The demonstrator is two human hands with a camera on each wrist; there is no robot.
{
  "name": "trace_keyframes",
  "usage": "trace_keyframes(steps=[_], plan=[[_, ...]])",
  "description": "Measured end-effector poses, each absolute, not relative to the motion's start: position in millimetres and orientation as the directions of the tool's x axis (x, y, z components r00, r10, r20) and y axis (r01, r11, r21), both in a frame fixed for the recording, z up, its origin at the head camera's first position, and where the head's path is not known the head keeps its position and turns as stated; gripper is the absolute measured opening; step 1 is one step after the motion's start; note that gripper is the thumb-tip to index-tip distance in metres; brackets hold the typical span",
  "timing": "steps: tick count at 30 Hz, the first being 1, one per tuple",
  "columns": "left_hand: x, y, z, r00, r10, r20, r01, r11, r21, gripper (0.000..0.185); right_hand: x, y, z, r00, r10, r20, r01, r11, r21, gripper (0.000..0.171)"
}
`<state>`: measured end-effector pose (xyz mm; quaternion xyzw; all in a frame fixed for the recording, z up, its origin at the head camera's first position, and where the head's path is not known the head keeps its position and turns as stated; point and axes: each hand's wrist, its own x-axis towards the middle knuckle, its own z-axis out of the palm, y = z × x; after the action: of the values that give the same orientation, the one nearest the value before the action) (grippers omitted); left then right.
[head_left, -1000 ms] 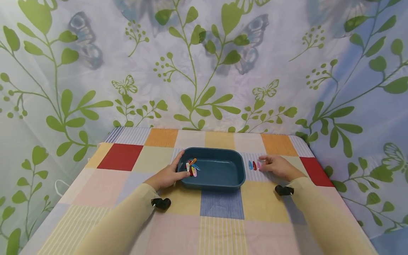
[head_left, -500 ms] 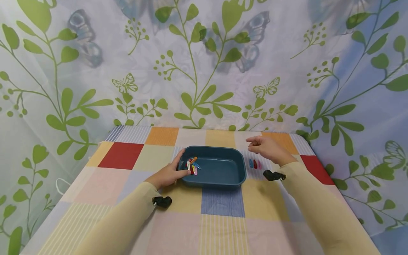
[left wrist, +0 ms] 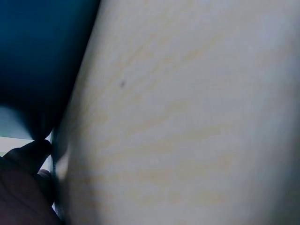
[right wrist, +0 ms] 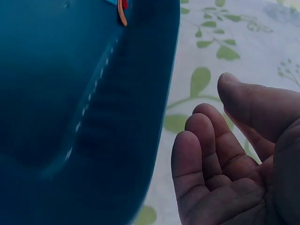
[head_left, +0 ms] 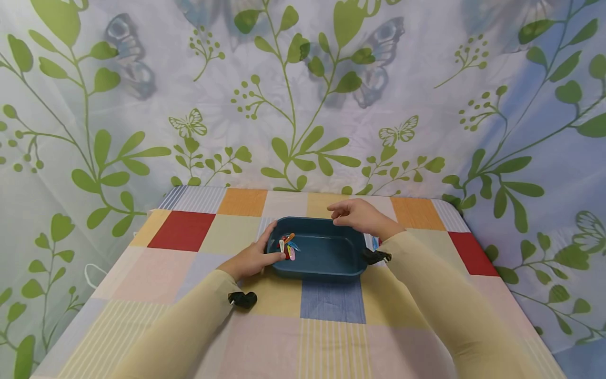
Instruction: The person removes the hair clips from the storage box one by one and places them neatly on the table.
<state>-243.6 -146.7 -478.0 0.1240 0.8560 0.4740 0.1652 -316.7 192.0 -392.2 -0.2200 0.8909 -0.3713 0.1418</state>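
Note:
My left hand [head_left: 251, 259] grips the left end of a dark blue plastic tray [head_left: 322, 274], its thumb over the near rim. Beside that thumb, inside the tray, lies a small pile of colourful snap hair clips [head_left: 291, 253], with orange, blue, pink, red and white showing. My right hand [head_left: 362, 217] hovers over the tray's far right rim, fingers loosely bent. The right wrist view shows the thumb apart from the nearer fingers and nothing held. On the cloth right of the tray, a blue hair clip [head_left: 375, 242] shows partly; the right wrist and sleeve cover most of that spot.
A patchwork-patterned cloth [head_left: 255, 337] covers the table. Behind it hangs a pale curtain [head_left: 213, 95] with green leaves and butterflies. A thin white cable loop [head_left: 90, 273] shows at the table's left edge.
My right hand has lifted from a row of blue, red and pink hair clips on the cloth and moved left over the tray. The left hand has stayed on the tray.

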Motion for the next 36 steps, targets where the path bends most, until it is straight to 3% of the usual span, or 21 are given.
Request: trace_keyframes(steps=[15,36], plan=[[-244,-144,-479,-0.918,0.342,-0.201,-0.011,0.484,0.875,0.097,-324,149,-408,-0.793,-0.603,-0.09,-0.369,0.593,-0.716,0.044],[-244,-145,-478,-0.917,0.345,-0.198,-0.005,0.486,0.874,0.096,-327,125,-419,-0.745,-0.645,-0.173,-0.372,0.615,-0.695,0.045]])
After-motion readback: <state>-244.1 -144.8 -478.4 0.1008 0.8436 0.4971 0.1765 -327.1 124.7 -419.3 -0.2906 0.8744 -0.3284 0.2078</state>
